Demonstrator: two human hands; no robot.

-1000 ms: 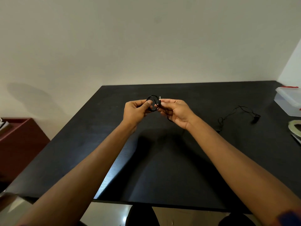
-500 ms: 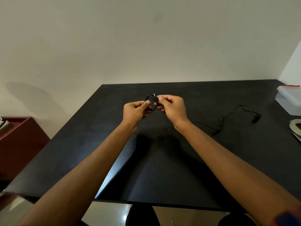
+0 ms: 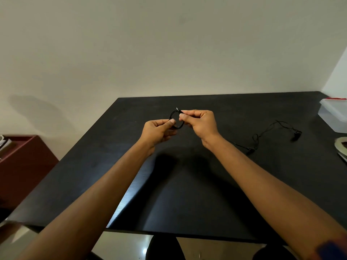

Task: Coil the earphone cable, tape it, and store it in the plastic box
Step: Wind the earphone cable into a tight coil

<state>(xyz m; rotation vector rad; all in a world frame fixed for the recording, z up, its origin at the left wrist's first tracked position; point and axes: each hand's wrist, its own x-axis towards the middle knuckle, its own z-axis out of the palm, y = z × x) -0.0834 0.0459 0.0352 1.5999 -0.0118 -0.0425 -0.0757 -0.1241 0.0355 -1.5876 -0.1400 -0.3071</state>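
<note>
Here, closest to us, we see two bare forearms reaching out from the bottom corners over the near edge of a black table (image 3: pixel 187 194), with a strip of shiny floor (image 3: pixel 124 244) showing below that edge. A shadow of the arms lies on the tabletop between them.

Further in, the two hands meet above the middle of the table, lifted off its surface. The left hand (image 3: pixel 159 130) has its fingers curled, and its thumb and fingertips are clamped on the lower left part of a small round coil of the earphone cable (image 3: pixel 170 115). The right hand (image 3: pixel 201 122) is likewise closed on the cable, pinching it between thumb and forefinger at the upper right of the coil. A short silvery plug tip pokes out at the top of the ring, just beside that pinch. We can see the tabletop through the middle of the coil.

To the right of the right wrist, the uncoiled part of the cable lies slack on the table, snaking out to an earbud (image 3: pixel 296 135) well apart from the hands. Beyond that, at the right edge of the view, we find a tape roll (image 3: pixel 340 145) lying flat and, just behind it, the clear plastic box (image 3: pixel 332 119), both cut off by the frame.

Off to the left, beside the table and lower, stands a dark red cabinet (image 3: pixel 24 166). Behind everything rises a plain pale wall (image 3: pixel 169 44).
</note>
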